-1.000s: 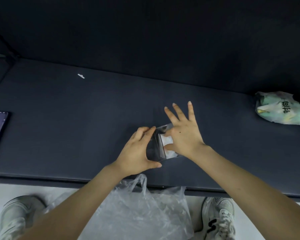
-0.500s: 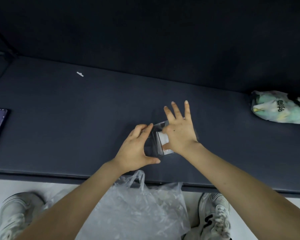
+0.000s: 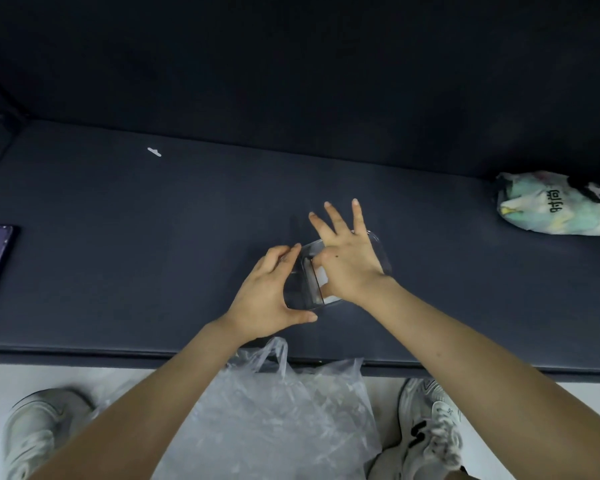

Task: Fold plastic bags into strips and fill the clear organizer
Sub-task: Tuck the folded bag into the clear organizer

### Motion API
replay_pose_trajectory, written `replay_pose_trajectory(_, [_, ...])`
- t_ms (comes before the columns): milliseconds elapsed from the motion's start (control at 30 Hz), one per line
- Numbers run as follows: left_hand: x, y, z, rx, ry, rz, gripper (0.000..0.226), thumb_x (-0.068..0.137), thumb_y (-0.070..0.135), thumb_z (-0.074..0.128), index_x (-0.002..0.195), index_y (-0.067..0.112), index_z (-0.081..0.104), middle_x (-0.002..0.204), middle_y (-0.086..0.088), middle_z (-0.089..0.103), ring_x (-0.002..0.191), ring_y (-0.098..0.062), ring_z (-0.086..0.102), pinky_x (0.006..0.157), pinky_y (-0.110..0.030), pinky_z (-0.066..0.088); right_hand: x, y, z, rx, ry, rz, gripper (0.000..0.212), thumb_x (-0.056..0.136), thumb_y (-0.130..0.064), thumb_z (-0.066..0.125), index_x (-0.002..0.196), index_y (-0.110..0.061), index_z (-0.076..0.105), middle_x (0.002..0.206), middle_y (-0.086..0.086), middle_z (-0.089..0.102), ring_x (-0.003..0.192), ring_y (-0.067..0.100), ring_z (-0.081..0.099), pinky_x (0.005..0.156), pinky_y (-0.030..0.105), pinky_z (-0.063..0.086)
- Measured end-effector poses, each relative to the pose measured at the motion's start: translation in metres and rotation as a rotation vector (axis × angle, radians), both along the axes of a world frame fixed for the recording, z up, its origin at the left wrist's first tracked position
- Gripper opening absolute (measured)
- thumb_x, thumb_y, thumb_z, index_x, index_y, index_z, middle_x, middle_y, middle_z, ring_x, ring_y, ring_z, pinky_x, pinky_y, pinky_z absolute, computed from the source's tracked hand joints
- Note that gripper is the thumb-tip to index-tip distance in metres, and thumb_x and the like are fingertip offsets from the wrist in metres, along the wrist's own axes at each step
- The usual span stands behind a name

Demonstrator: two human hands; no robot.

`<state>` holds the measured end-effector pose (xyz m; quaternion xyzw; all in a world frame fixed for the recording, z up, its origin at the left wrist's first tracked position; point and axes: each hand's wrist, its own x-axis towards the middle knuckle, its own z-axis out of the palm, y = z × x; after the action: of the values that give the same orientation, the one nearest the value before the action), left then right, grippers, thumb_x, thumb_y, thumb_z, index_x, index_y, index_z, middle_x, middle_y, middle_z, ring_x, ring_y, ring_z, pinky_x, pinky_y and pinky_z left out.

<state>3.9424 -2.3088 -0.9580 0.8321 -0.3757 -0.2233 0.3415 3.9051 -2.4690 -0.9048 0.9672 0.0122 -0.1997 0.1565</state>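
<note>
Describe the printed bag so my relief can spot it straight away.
Follow the dark padded surface to its far right end. The printed bag lies crumpled there. It is pale green and white with black characters, unlike the clear bag below the front edge.

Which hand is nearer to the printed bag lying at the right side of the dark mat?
Right. The right hand presses on the clear organizer, on the side toward the printed bag; the left hand grips the opposite end, farther from the bag.
</note>
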Motion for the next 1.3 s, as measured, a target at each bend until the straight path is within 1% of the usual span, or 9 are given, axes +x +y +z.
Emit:
replay_pose_trajectory(267, [0.009,-0.007,-0.002,-0.001,0.044,0.043,0.117,0.062,0.04,0.088,0.153,0.019,0.019,0.145,0.007,0.027,0.131,-0.01,0.034,0.113,-0.022,0.027,-0.025,-0.026,0.02,0.229,-0.227,-0.178,0.042,0.074,-0.055,0.071,0.114,-0.043,0.067,0.161,0.006,0.012,0.149,0.03,-0.004,0.11,0.058,-0.022])
replay_pose_trajectory(433, [0.033,-0.025,-0.002,0.023,0.019,0.07,0.115,0.066,0.041,0.086,0.154,0.016,0.017,0.15,0.004,0.024,0.136,-0.013,0.03,0.111,-0.017,0.021,-0.058,-0.05,0.025,0.393,-0.649,-0.397,0.027,0.063,-0.031,0.088,0.087,-0.027,0.077,0.131,0.015,0.059,0.123,0.04,0.051,0.109,0.062,0.02])
replay_pose_trajectory(600, [0.058,-0.043,-0.002,0.047,-0.03,0.132,0.112,0.069,0.045,0.083,0.154,0.013,0.018,0.154,0.001,0.021,0.14,-0.018,0.029,0.115,-0.024,0.022,-0.085,-0.042,0.012,0.53,-0.851,-0.504,0.007,0.074,-0.024,0.079,0.08,-0.022,0.075,0.099,0.002,0.068,0.083,0.029,0.062,0.078,0.037,0.047])
replay_pose_trajectory(700, [0.072,-0.05,-0.002,0.063,-0.051,0.169,0.111,0.071,0.047,0.08,0.154,0.011,0.016,0.156,0.0,0.018,0.142,-0.021,0.026,0.117,-0.029,0.022,-0.102,-0.025,-0.001,0.599,-0.792,-0.535,0.006,0.076,-0.023,0.079,0.075,-0.022,0.073,0.081,-0.005,0.066,0.071,0.022,0.062,0.062,0.023,0.043])
replay_pose_trajectory(867, [0.082,-0.045,0.004,0.1,-0.101,0.24,0.11,0.073,0.049,0.079,0.154,0.012,0.015,0.16,-0.007,0.013,0.147,-0.025,0.015,0.12,-0.033,0.017,-0.132,0.006,-0.013,0.68,-0.501,-0.567,0.025,0.075,-0.054,0.066,0.072,-0.03,0.071,0.067,-0.015,0.066,0.061,0.006,0.061,0.05,0.017,0.038])
replay_pose_trajectory(1000, [0.053,-0.007,0.01,0.011,-0.158,0.28,0.083,0.079,0.045,0.075,0.145,0.009,0.04,0.144,-0.011,0.038,0.133,-0.028,0.039,0.112,-0.032,0.03,-0.151,0.03,-0.029,0.581,-0.352,-0.368,0.038,0.061,-0.071,0.058,0.071,-0.037,0.07,0.065,-0.02,0.063,0.056,0.002,0.062,0.041,0.022,0.044])
replay_pose_trajectory(1133, [0.001,0.044,0.004,-0.145,-0.152,0.268,0.053,0.084,0.053,0.053,0.107,0.01,0.071,0.108,-0.004,0.062,0.098,-0.024,0.061,0.089,-0.042,0.051,-0.156,0.044,-0.031,0.451,-0.075,-0.306,0.023,0.074,-0.032,0.073,0.096,-0.024,0.071,0.093,-0.003,0.066,0.091,0.022,0.063,0.064,0.028,0.049])
replay_pose_trajectory(1233, [-0.038,0.074,0.002,-0.143,-0.14,0.201,0.047,0.088,0.054,0.051,0.093,0.012,0.074,0.094,0.001,0.066,0.084,-0.022,0.063,0.079,-0.034,0.051,-0.163,0.044,-0.026,0.473,-0.112,-0.353,0.018,0.051,-0.008,0.082,0.06,-0.017,0.069,0.064,0.002,0.061,0.063,0.027,0.062,0.048,0.024,0.043])
replay_pose_trajectory(1300, [-0.055,0.086,0.005,-0.127,-0.195,0.18,0.055,0.089,0.06,0.048,0.093,0.011,0.074,0.094,0.0,0.067,0.083,-0.023,0.063,0.08,-0.021,0.042,-0.165,0.038,-0.019,0.593,-0.146,-0.444,0.006,0.073,-0.014,0.076,0.069,-0.013,0.072,0.076,0.003,0.064,0.077,0.027,0.062,0.07,0.029,0.048])
